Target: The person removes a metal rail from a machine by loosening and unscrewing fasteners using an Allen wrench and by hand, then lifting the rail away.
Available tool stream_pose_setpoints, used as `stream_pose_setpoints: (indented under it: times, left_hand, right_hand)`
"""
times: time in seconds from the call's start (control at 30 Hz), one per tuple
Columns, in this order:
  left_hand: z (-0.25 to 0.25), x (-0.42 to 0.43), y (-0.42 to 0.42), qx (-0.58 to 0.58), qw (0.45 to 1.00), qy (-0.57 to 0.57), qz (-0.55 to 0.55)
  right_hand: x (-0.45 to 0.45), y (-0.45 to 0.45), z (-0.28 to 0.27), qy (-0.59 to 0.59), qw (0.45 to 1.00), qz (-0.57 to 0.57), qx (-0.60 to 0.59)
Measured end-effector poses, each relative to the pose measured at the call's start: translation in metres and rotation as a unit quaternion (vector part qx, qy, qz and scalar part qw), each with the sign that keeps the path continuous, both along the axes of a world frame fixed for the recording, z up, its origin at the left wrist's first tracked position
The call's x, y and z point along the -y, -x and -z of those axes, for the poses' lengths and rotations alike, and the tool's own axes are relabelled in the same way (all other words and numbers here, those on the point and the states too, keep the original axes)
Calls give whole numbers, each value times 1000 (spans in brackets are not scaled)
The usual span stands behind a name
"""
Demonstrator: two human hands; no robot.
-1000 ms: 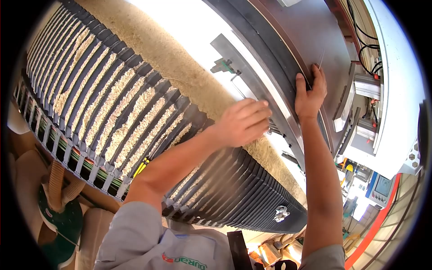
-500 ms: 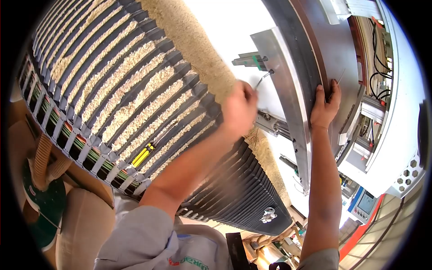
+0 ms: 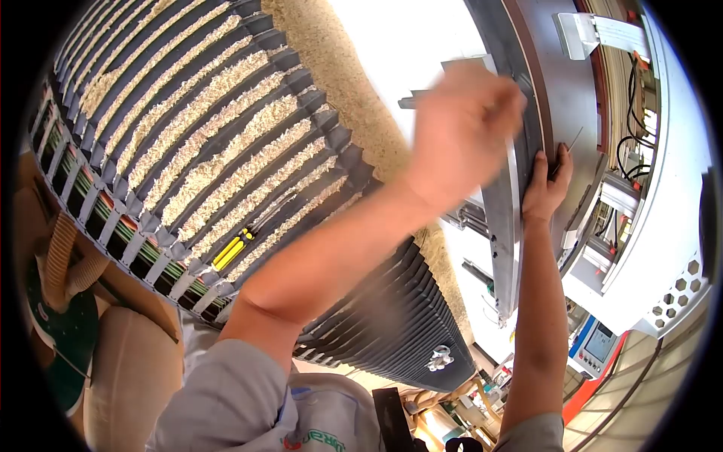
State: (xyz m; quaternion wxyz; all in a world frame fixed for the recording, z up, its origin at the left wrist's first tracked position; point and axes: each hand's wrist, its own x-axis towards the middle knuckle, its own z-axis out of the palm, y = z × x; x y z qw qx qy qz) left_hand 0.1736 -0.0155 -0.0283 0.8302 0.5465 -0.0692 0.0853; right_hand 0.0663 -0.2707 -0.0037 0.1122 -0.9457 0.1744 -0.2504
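Observation:
My left hand (image 3: 471, 124), blurred by motion, is closed above the metal strip (image 3: 501, 226); what its curled fingers hold, if anything, is hidden. On the brown panel (image 3: 561, 90) rests my right hand (image 3: 546, 188), near the panel's dark edge. A thin metal rod (image 3: 576, 138) sticks out from between its fingers. The long metal strip runs beside that edge, with small holes along it. Dark metal clamp parts (image 3: 471, 218) stand against its left side.
Ribbed black bellows (image 3: 248, 162) filled with wood shavings lie at left, with a yellow-handled tool (image 3: 232, 250) on them. A hose (image 3: 60, 260) is at lower left. At right are a white machine frame (image 3: 678, 248) and a control unit (image 3: 600, 343).
My left hand has moved up and right, over the metal strip; the bent hex key seen in it earlier is no longer visible. My right hand remains on the panel. The view has shifted.

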Motion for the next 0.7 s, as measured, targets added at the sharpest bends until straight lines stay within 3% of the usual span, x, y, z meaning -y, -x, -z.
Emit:
stream_pose_setpoints:
  times: [0.03,0.1,0.2,0.3,0.33,0.4,0.43,0.47,0.57,0.6,0.7]
  left_hand:
    - [-8,3,8,115,990,-72,-48]
    - [-10,11,42,184,973,-136,-15]
    - [13,8,80,251,942,-217,54]
    - [20,4,85,250,943,-219,28]
    - [8,-1,78,205,960,-180,68]
    - [4,15,87,-65,991,-107,55]
    - [2,28,93,-197,977,-65,49]
    - [3,39,98,-259,963,-49,54]
    - [-10,50,99,-386,903,149,116]
    - [-11,53,92,-331,926,132,121]
    - [-10,57,84,-375,907,83,176]
  right_hand:
    - [2,0,1,-2,1000,-4,3]
    - [5,2,2,-6,1000,-10,10]
    - [-2,-1,-2,-2,1000,4,2]
    - [3,2,0,26,1000,4,4]
    - [1,1,-1,16,1000,6,8]
    - [-3,0,-2,16,1000,14,1]
    - [-4,-1,-4,18,1000,19,-1]
    - [-4,-1,-5,28,999,16,0]
    - [-4,-1,-5,47,999,10,3]
    - [-4,-1,-5,46,999,7,5]
    - [-4,-3,-6,50,999,0,14]
